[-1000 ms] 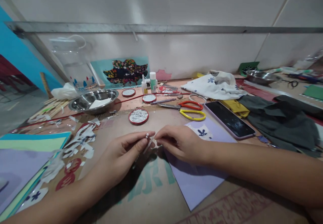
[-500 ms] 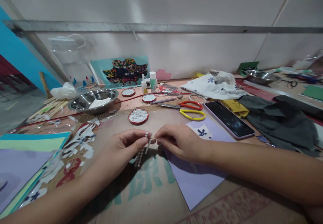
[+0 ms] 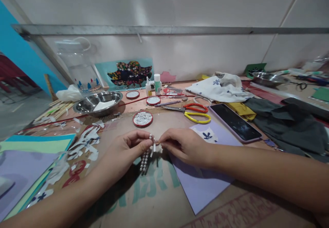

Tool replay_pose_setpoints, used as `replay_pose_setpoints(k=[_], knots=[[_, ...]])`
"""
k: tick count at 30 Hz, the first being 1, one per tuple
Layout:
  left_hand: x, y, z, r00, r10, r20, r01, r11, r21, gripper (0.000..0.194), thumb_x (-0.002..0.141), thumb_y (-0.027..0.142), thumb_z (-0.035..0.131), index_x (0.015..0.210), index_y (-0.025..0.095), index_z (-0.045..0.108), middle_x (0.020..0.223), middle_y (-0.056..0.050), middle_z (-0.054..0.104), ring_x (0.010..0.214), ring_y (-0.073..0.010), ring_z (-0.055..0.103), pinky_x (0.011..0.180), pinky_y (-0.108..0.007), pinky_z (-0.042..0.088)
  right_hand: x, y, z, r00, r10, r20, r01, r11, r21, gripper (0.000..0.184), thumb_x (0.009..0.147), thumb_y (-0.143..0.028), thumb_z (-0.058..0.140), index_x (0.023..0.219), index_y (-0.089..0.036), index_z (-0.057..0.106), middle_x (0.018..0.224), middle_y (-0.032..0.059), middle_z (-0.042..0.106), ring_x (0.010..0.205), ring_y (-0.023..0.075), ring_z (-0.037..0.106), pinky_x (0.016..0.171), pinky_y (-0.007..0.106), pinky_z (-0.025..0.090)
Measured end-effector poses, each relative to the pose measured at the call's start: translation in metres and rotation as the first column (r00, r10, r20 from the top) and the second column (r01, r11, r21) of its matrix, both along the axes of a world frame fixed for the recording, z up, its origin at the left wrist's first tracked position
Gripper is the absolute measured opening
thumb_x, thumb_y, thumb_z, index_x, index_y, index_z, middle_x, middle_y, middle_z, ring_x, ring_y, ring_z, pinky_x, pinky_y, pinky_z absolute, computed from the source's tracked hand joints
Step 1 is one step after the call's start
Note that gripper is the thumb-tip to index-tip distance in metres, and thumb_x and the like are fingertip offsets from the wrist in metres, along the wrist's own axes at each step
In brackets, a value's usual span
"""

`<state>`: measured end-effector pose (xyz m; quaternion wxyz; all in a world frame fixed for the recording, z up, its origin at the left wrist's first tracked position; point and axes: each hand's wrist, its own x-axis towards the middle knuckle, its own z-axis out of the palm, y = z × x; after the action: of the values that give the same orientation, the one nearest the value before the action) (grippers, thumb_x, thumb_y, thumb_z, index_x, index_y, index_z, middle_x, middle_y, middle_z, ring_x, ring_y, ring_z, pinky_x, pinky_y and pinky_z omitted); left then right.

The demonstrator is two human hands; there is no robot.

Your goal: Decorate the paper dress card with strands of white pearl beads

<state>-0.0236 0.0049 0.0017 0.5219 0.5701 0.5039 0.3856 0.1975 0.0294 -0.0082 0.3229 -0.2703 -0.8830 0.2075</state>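
Note:
Between the thumb and forefinger of my left hand [image 3: 130, 151] is a strand of pearl beads [image 3: 144, 162], doubled and hanging below the fingers. My right hand [image 3: 189, 149] is closed in a pinch just to its right, fingertips on a small, thin piece at the strand's end that is too fine to name. A narrow white strip [image 3: 154, 148] dangles between the two hands. Under my right forearm lies a sheet of purple paper [image 3: 197, 190] with a flower-patterned cloth scrap [image 3: 206, 135] on it.
Beyond the hands sit a red-rimmed lid of white pieces [image 3: 142, 118], scissors [image 3: 197, 117], a phone [image 3: 235, 121] and a glue stick [image 3: 157, 84]. A metal bowl [image 3: 79, 108] stands back left, with cloth scraps [image 3: 84, 142] and coloured paper [image 3: 28, 163] nearer. Dark fabric [image 3: 282, 125] lies right.
The view has shifted slightly, so things sit a little further right. The beads and white strip hang more clearly in sight; both hands keep their pinch.

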Motion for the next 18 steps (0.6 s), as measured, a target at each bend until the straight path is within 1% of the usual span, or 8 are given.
replay_pose_setpoints(k=[4,8,10,14,18], knots=[[-0.0004,0.0000,-0.0003,1.000,-0.005,-0.009,0.005,1.000,0.002,0.027,0.077,0.042,0.079,0.091,0.020,0.070,0.078,-0.002,0.072,0.070,-0.0154,0.064,0.063,-0.025,0.048,-0.0004,0.0007,0.0002,1.000,-0.003,-0.002,0.003,1.000,0.006,0.014,0.095,-0.018,0.055,0.101,-0.017,0.066,0.085,0.0046,0.074,0.068,0.0129,0.064,0.063,0.022,0.046],[-0.0001,0.0011,-0.0018,1.000,-0.013,-0.001,0.013,1.000,0.008,0.028,0.077,0.044,0.078,0.090,0.021,0.069,0.083,-0.003,0.073,0.077,-0.0181,0.067,0.070,-0.028,0.052,-0.0009,0.0006,0.0006,1.000,-0.022,0.021,0.022,1.000,0.002,0.013,0.094,-0.019,0.056,0.101,-0.018,0.066,0.084,0.0037,0.073,0.067,0.0126,0.063,0.062,0.022,0.045],[0.0002,0.0018,-0.0014,1.000,-0.006,-0.027,0.006,0.999,0.032,0.028,0.077,0.046,0.077,0.088,0.021,0.070,0.083,-0.004,0.072,0.076,-0.0189,0.067,0.069,-0.029,0.052,-0.0010,0.0004,0.0008,0.999,-0.024,0.030,0.024,1.000,0.003,0.012,0.094,-0.018,0.056,0.101,-0.018,0.066,0.084,0.0035,0.073,0.068,0.0127,0.063,0.063,0.022,0.046],[0.0013,0.0020,0.0021,0.995,0.029,-0.098,-0.020,0.996,0.084,0.027,0.074,0.046,0.078,0.083,0.022,0.070,0.077,-0.002,0.070,0.071,-0.0184,0.064,0.064,-0.028,0.051,-0.0006,0.0002,0.0011,0.998,-0.015,0.056,0.015,1.000,0.003,0.012,0.093,-0.016,0.057,0.101,-0.018,0.066,0.086,0.0038,0.074,0.072,0.0139,0.065,0.067,0.023,0.047],[0.0018,0.0011,0.0037,0.998,0.021,-0.060,-0.017,0.998,0.063,0.028,0.071,0.045,0.080,0.082,0.021,0.070,0.078,-0.002,0.070,0.072,-0.0181,0.064,0.066,-0.028,0.051,-0.0004,0.0003,0.0006,0.999,-0.006,0.051,0.006,1.000,-0.001,0.013,0.094,-0.017,0.056,0.103,-0.018,0.065,0.086,0.0040,0.074,0.071,0.0138,0.065,0.066,0.023,0.047]])
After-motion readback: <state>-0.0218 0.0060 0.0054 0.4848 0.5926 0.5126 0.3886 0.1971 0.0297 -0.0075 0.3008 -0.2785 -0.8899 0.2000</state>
